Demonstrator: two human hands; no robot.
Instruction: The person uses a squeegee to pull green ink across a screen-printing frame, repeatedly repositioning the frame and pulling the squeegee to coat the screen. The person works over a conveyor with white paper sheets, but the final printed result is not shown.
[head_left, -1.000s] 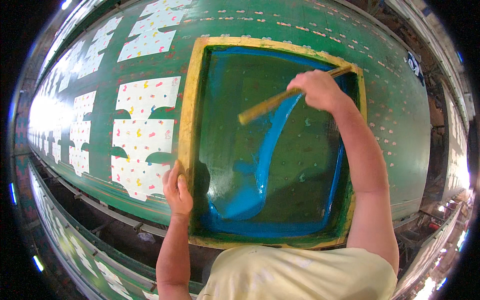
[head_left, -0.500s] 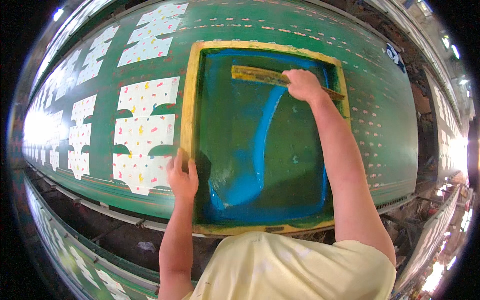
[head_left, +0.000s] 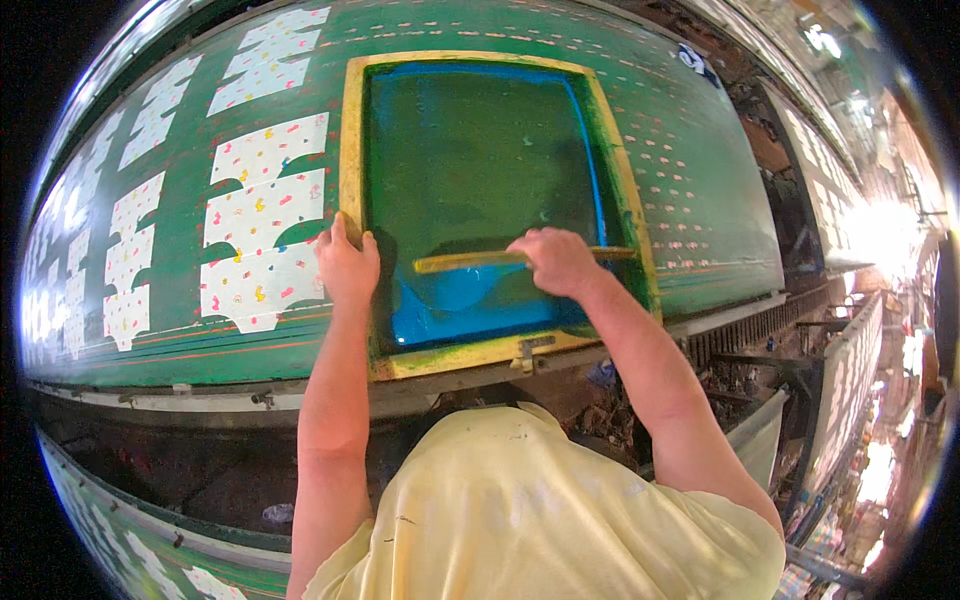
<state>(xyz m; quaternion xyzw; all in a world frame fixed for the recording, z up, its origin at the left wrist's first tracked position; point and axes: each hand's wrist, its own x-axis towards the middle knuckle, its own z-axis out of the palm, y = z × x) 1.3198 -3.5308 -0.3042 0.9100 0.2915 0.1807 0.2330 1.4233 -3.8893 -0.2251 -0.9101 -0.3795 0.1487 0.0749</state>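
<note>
A screen printing frame (head_left: 352,130) with yellow rails lies flat on the long green table. Its dark green mesh (head_left: 480,150) carries wet blue ink (head_left: 450,312) in the near part. My right hand (head_left: 558,264) is closed on a long yellow squeegee (head_left: 460,262), which stretches across the frame at the far side of the ink pool. On the left rail, my left hand (head_left: 347,268) grips the wood, fingers and thumb to either side of it. The squeegee's lower edge against the mesh is partly hidden.
White cut fabric pieces with small coloured prints (head_left: 265,190) lie in rows left of the frame. A small metal bracket (head_left: 530,350) sits at the near rail. Rows of pale marks (head_left: 660,170) run along the green table (head_left: 720,200). Another table stands behind at lower left.
My right hand has drawn the squeegee from the far part of the frame toward me, gathering the blue ink at the near end. My left hand still holds the left rail. The view has shifted.
</note>
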